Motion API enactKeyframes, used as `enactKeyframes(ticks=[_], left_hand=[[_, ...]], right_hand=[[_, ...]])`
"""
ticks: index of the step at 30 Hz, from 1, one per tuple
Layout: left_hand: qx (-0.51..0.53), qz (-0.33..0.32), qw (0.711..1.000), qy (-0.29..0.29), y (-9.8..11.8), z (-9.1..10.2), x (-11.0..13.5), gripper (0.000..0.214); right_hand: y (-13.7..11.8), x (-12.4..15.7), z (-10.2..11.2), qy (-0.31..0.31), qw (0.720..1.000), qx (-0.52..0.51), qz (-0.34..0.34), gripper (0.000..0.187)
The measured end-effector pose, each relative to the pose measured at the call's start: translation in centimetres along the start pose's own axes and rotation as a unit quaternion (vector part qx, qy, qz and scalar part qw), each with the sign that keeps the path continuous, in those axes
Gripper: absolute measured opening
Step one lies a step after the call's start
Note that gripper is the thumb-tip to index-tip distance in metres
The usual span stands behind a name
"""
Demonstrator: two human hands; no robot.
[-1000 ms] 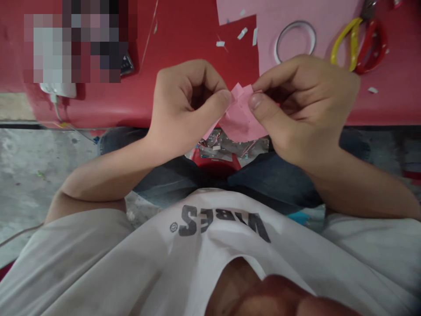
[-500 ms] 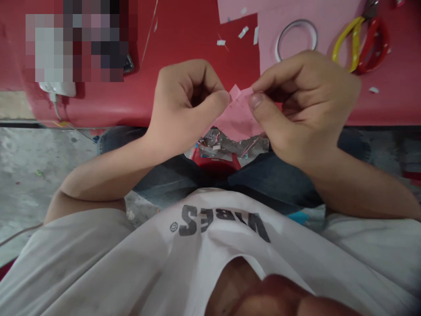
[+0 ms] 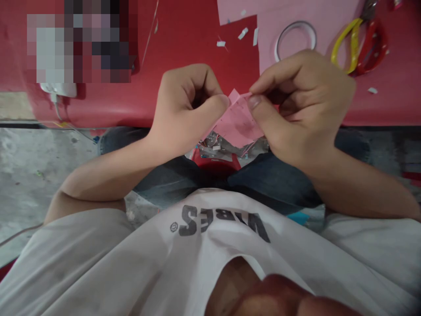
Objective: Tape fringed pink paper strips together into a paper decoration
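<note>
A small piece of pink paper [image 3: 237,123] hangs between both hands, just in front of the near edge of the red table [image 3: 184,39]. My left hand [image 3: 186,107] is curled and pinches the paper's left side with thumb against fingers. My right hand [image 3: 301,103] pinches the paper's upper right edge between thumb and forefinger. A small folded flap stands up at the top of the paper between the two thumbs.
On the table lie a large pink sheet [image 3: 283,17], a ring of white tape [image 3: 295,40], scissors with yellow and red handles [image 3: 360,41] and several white paper scraps [image 3: 243,33]. A white plug and cable [image 3: 57,92] sit at the left. A bin of scraps [image 3: 223,149] stands below between my knees.
The paper has been turned and drawn in slightly; the flap at its top looks narrower. Both hands stay nearly in place, pinching it.
</note>
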State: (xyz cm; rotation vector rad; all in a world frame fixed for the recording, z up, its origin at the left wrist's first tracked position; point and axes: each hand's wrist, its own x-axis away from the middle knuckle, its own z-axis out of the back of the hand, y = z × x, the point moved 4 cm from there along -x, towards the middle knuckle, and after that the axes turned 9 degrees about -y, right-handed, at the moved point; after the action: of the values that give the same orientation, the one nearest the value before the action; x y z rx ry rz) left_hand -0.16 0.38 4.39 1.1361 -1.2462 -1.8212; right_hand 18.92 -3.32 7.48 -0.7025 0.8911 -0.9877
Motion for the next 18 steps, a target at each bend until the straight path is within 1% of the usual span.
enactKeyframes(ticks=[3, 5, 8, 12, 14, 16, 18], left_hand=[[-0.009, 0.001, 1.0, 0.017, 0.2, -0.2, 0.2, 0.038], [-0.013, 0.005, 0.999, 0.032, 0.5, -0.4, 0.4, 0.036], [-0.023, 0.003, 0.999, 0.03, 0.9, -0.7, 0.4, 0.035], [-0.042, -0.047, 0.996, 0.065, 0.4, -0.7, 0.3, 0.04], [-0.039, -0.058, 0.996, 0.056, 0.1, -0.7, 0.3, 0.037], [-0.024, -0.065, 0.997, 0.031, 0.6, -0.6, 0.3, 0.032], [-0.028, -0.03, 0.999, 0.002, 1.7, -0.5, 0.5, 0.027]], right_hand=[[0.1, 0.1, -0.1, 0.0, 1.0, 0.002, 0.007, 0.014], [0.1, 0.1, -0.1, 0.003, 1.0, 0.004, -0.003, 0.013], [0.2, 0.0, -0.2, 0.012, 1.0, -0.002, -0.01, 0.013], [0.2, 0.0, -0.3, 0.005, 1.0, 0.004, -0.013, 0.009], [0.2, 0.1, -0.4, 0.006, 0.999, 0.024, -0.021, 0.005], [0.2, 0.2, -0.4, 0.011, 0.999, 0.038, -0.026, 0.003], [0.3, 0.2, -0.5, 0.01, 0.999, 0.035, -0.037, 0.003]])
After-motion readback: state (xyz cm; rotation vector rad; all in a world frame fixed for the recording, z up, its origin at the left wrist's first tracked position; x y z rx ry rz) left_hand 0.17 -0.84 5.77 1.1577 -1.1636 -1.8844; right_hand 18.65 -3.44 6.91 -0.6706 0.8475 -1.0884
